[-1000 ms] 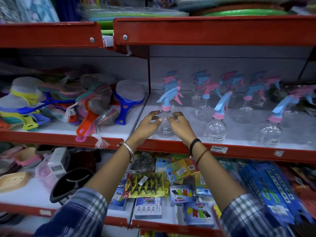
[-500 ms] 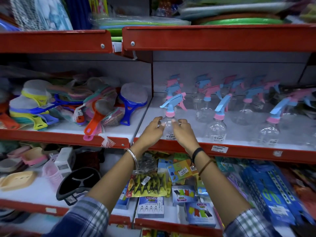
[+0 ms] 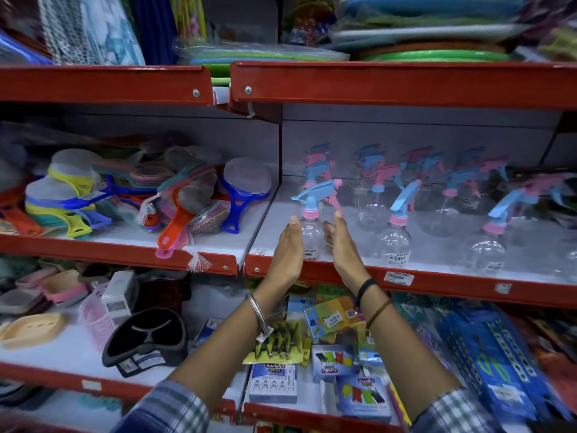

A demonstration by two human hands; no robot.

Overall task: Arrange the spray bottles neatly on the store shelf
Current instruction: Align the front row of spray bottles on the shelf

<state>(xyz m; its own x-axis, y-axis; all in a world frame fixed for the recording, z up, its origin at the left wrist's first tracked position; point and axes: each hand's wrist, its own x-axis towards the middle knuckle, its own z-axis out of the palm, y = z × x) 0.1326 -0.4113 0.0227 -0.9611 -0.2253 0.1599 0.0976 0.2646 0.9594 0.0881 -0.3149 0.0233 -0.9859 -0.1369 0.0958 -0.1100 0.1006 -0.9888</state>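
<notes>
Clear spray bottle (image 3: 310, 235), label unreadable, stands between open left hand (image 3: 288, 250) and open right hand (image 3: 342, 248).

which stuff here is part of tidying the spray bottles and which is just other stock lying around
Part of the job:
- front-left spray bottle, flanked by the left hand and right hand, both open
- other spray bottles on that shelf

Just lying about:
- handled strainers on the shelf to the left
- clothes clip packs on the shelf below
- black dish
- cream soap dish
</notes>
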